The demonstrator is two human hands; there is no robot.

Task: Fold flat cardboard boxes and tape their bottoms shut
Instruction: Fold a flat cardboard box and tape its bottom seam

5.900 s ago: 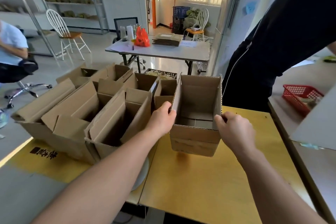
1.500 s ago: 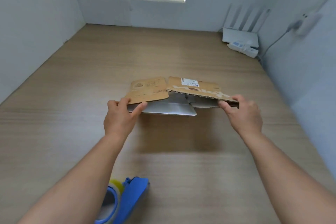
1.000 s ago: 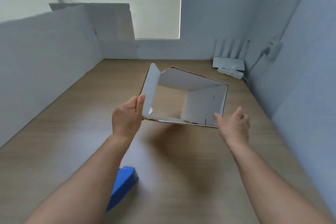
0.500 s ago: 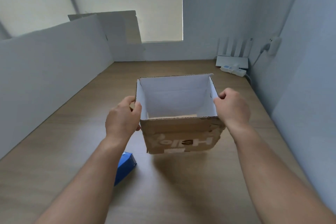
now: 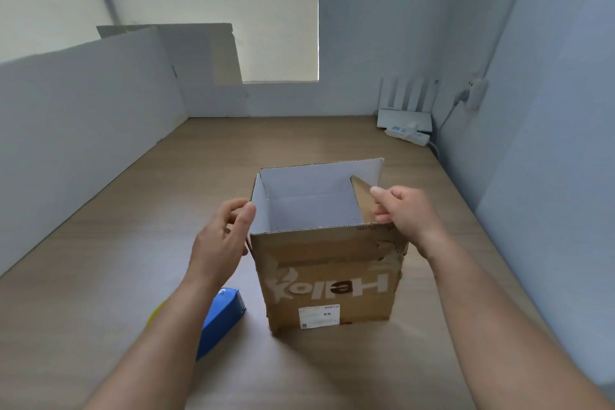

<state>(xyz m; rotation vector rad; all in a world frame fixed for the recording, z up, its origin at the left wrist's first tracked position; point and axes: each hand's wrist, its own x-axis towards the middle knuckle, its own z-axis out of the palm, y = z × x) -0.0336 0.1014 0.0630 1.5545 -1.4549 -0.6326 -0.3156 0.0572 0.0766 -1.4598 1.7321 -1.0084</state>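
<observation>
so the cardboard box (image 5: pixel 329 263) is standing on the wooden desk (image 5: pixel 100 276) right in front of the person, open end up, white on the inside; the near face has "Hello" printed upside down with a small shipping label under it; right grip (image 5: pixel 409 213) is pinching the right-hand flap, thumb on top and fingers curled under, and that flap is tipped inward so you see its brown outer side; left grip (image 5: pixel 219 243) is up at the box's left top edge, thumb against the outside of the upright left flap, fingers loosely curved and not wrapped round anything, so it looks relaxed and open rather than clamped; far flap stands straight up; a blue tape dispenser (image 5: pixel 223 319) lies on the desk just left of the box, half hidden under the left forearm, with a bit of yellow poking out beside it; off in the back right corner there's a white router (image 5: pixel 404 116) with its antennas up and a power strip (image 5: pixel 407 137) in front of it; white boards line the left side
</observation>
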